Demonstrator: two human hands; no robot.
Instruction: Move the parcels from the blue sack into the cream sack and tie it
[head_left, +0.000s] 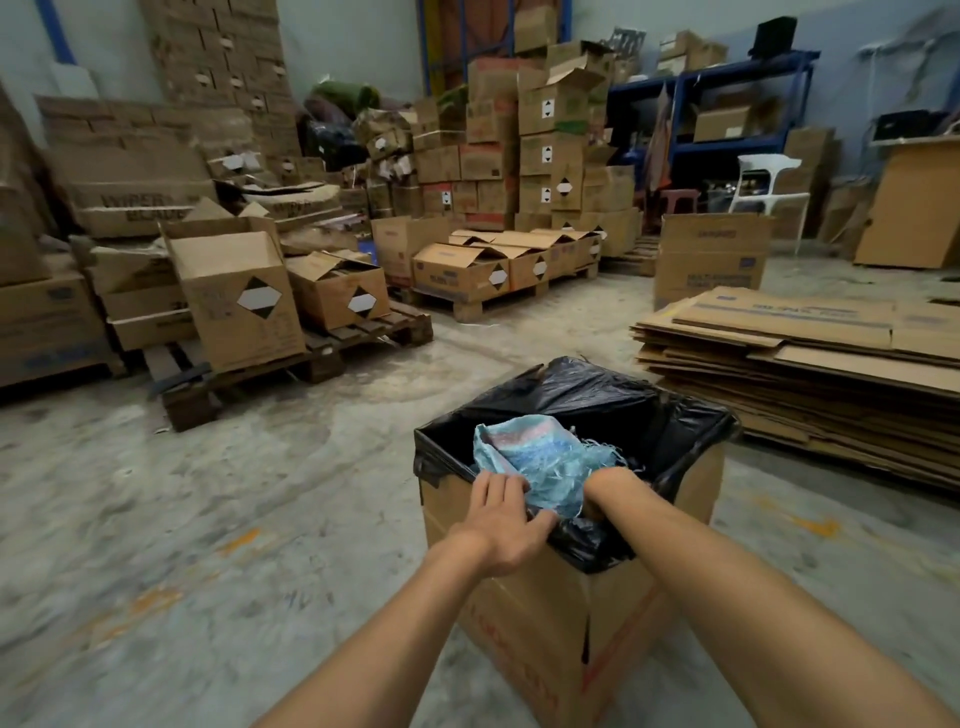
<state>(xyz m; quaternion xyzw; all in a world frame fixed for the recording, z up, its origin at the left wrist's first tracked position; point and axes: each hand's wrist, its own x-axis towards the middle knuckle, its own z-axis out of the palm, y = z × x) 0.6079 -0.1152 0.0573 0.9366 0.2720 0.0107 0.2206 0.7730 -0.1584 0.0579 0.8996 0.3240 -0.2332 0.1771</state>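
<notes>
The blue sack (545, 460), woven and frayed at its edge, lies crumpled inside a cardboard box (540, 618) lined with a black plastic bag (623, 410). My left hand (501, 519) rests on the box's near rim with its fingers on the blue sack's lower edge. My right hand (605, 486) reaches down into the box beside the sack; its fingers are hidden behind the sack and the liner. No cream sack and no parcels are in view.
A stack of flattened cardboard (810, 358) lies on the floor to the right. Pallets with open cartons (244, 301) stand to the left and behind. A white chair (769, 182) and blue shelving (717, 93) are at the back right. Bare concrete floor surrounds the box.
</notes>
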